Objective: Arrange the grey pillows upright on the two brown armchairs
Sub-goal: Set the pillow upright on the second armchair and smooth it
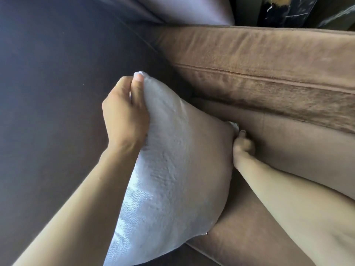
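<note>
A grey pillow stands on edge on the seat of a brown armchair, close to the chair's left side. My left hand pinches the pillow's top left corner between thumb and fingers. My right hand grips the pillow's far right corner, low near the seat. The pillow's lower left part runs out of the frame's bottom edge. Only this one pillow is in view.
The armchair's padded brown back cushion runs across the upper right. A dark brown side panel fills the left. A pale surface and a dark marbled surface show beyond the chair's top.
</note>
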`<action>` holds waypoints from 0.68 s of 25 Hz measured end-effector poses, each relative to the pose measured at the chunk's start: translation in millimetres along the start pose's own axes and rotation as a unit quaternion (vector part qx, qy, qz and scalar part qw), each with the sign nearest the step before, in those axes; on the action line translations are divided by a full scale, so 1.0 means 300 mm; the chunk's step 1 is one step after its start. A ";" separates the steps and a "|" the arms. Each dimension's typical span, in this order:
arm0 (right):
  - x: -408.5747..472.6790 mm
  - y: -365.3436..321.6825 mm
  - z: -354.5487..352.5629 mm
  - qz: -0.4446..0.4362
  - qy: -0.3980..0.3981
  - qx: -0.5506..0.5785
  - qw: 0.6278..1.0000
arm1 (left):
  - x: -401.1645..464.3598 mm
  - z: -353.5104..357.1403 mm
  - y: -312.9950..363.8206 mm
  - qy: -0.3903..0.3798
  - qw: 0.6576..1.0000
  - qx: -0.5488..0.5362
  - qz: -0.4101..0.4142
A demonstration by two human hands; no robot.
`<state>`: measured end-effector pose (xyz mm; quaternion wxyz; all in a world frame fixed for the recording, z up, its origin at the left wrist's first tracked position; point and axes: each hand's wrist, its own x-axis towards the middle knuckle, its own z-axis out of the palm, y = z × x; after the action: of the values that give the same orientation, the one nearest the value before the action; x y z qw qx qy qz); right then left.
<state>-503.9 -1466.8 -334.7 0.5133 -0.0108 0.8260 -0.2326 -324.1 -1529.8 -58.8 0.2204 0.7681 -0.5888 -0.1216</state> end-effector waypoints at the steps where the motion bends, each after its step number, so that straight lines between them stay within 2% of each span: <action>1: -0.015 0.014 -0.009 0.010 0.001 -0.029 1.000 | -0.022 -0.008 0.002 -0.027 0.999 0.008 -0.019; 4: -0.098 0.125 -0.046 0.077 -0.023 -0.023 0.996 | -0.182 -0.061 -0.038 -0.109 0.989 0.081 -0.063; 7: -0.223 0.289 -0.063 0.165 -0.110 0.115 0.973 | -0.375 -0.134 -0.118 -0.146 0.970 0.146 -0.129; 9: -0.284 0.351 -0.051 0.169 -0.143 0.187 0.957 | -0.444 -0.160 -0.165 -0.170 0.964 0.168 -0.117; 12: -0.333 0.400 -0.051 0.161 -0.161 0.211 0.951 | -0.459 -0.152 -0.193 -0.169 0.963 0.198 -0.074; 14: -0.343 0.408 -0.077 0.161 -0.155 0.192 0.956 | -0.449 -0.138 -0.204 -0.164 0.963 0.201 -0.072; 16: -0.352 0.377 -0.113 0.143 -0.102 0.151 0.973 | -0.465 -0.134 -0.226 -0.165 0.963 0.202 -0.063; 17: -0.376 0.341 -0.126 0.099 -0.070 0.109 0.987 | -0.485 -0.143 -0.248 -0.158 0.965 0.202 -0.056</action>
<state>-460.3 -1332.6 -266.3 0.5882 0.1109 0.7548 -0.2681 -282.0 -1366.3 -67.8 -0.0430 0.7996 -0.5842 -0.1323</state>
